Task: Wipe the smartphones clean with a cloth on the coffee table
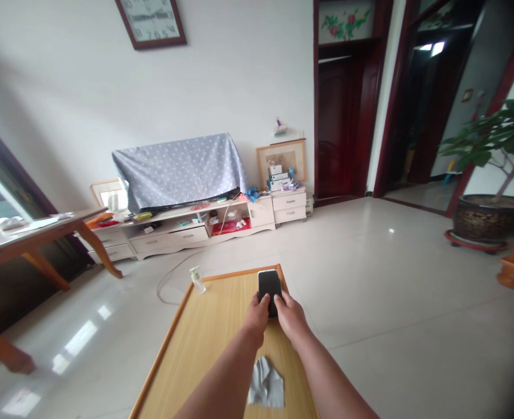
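Both my hands hold a dark-screened smartphone (pixel 269 285) with a light edge over the far end of a wooden table. My left hand (pixel 257 314) grips its left side, thumb on the front. On the opposite side my right hand (pixel 290 314) is closed round the edge, its thumb also over the screen. The other fingers are mostly hidden behind the phone. A crumpled grey cloth (pixel 266 384) lies on the table between my forearms. Near the table's far left corner stands a clear pump bottle (pixel 198 281) with a pale green top.
The yellow wooden table (pixel 213 337) has a raised orange-brown rim. Beyond it a low white cabinet (pixel 173 235) carries a cloth-covered shape (pixel 180 169). A cable (pixel 163 285) lies on the tiled floor. A taller table (pixel 42 233) is at left, a potted plant (pixel 479 221) at right.
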A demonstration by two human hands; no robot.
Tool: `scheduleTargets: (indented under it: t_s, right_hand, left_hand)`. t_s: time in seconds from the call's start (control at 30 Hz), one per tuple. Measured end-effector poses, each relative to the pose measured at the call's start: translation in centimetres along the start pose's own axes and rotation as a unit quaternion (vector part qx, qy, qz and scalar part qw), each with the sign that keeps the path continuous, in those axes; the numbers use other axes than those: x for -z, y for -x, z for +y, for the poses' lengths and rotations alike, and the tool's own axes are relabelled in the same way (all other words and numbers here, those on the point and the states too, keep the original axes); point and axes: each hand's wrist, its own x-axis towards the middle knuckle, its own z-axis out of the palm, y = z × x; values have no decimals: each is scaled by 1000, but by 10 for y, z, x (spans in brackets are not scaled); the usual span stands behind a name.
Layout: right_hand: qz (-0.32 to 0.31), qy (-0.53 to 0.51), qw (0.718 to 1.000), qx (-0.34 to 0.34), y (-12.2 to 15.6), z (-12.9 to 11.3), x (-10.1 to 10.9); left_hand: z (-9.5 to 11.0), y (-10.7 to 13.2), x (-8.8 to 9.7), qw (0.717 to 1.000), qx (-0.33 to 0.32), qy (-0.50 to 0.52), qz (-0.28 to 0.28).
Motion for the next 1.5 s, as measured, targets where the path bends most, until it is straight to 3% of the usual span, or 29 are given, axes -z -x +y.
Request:
scheduleTargets:
  t_s: [0.23, 0.67, 0.83, 1.0, 1.27, 1.5]
  right_hand:
    - [-56, 8, 998, 15, 28, -10, -25]
    - [-136, 28, 987, 79, 96, -46, -80]
    - [-133, 71, 980, 130, 115, -59, -98]
    - [-109, 222, 948, 202, 132, -67, -119]
    - [-104, 312, 921, 209, 155, -80, -148]
    - [-122, 327, 914, 208, 181, -83, -165]
  left_hand:
    - [-7, 22, 32, 998, 0, 10, 55]
    - [-5, 97, 114, 990, 0, 16, 142]
    - [-6, 113, 141, 983, 0, 12, 183]
    - [-4, 126, 163, 977, 15, 29, 213]
    - [6, 148, 194, 969, 59, 11, 239]
    - [16, 167, 218, 962, 70, -76, 254]
